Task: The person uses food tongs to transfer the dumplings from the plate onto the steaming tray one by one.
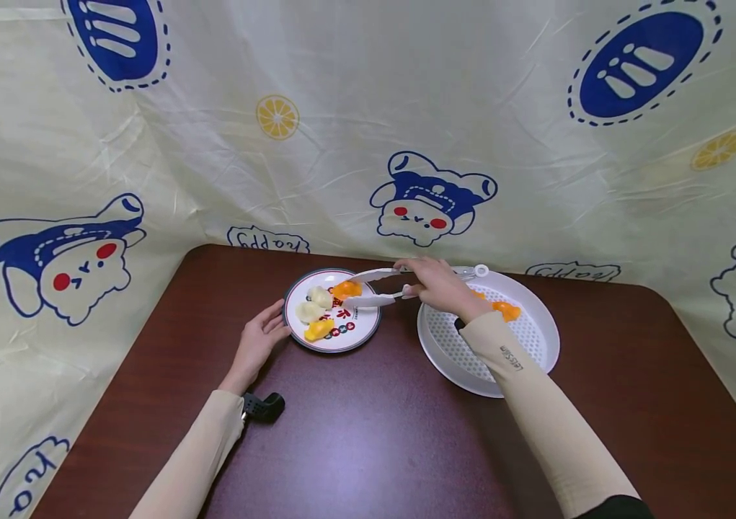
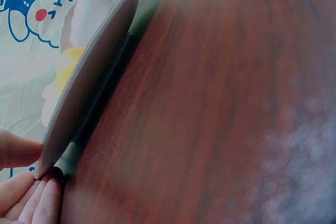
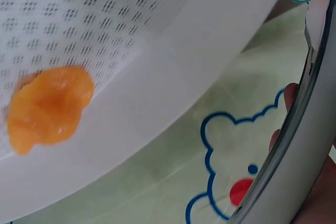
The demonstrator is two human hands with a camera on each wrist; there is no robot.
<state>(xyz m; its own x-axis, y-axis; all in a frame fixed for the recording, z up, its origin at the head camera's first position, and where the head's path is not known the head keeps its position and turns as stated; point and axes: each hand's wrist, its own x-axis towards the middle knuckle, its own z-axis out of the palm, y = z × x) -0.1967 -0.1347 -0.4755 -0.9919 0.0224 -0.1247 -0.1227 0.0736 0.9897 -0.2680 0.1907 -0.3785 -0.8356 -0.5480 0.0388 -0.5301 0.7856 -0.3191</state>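
In the head view, my left hand (image 1: 257, 340) grips the left rim of a small round plate (image 1: 357, 331), thumb on top and fingers beneath in the left wrist view. On the plate lie two whitish dumpling-like pieces (image 1: 309, 311), a yellow one (image 1: 319, 329) and an orange one (image 1: 342, 290). My right hand (image 1: 435, 285) holds a pair of tongs (image 1: 377, 299), whose ends reach over the plate at the orange piece; whether they touch it is unclear. More orange pieces (image 3: 50, 108) lie in a white perforated round tray (image 1: 439, 353) below my right arm.
Both dishes stand on a dark brown wooden table (image 1: 342, 432), the tray to the right of the plate. A pale curtain with blue cartoon prints (image 1: 432, 194) hangs behind the table's far edge. A black wrist device (image 1: 265, 408) sits at my left wrist.
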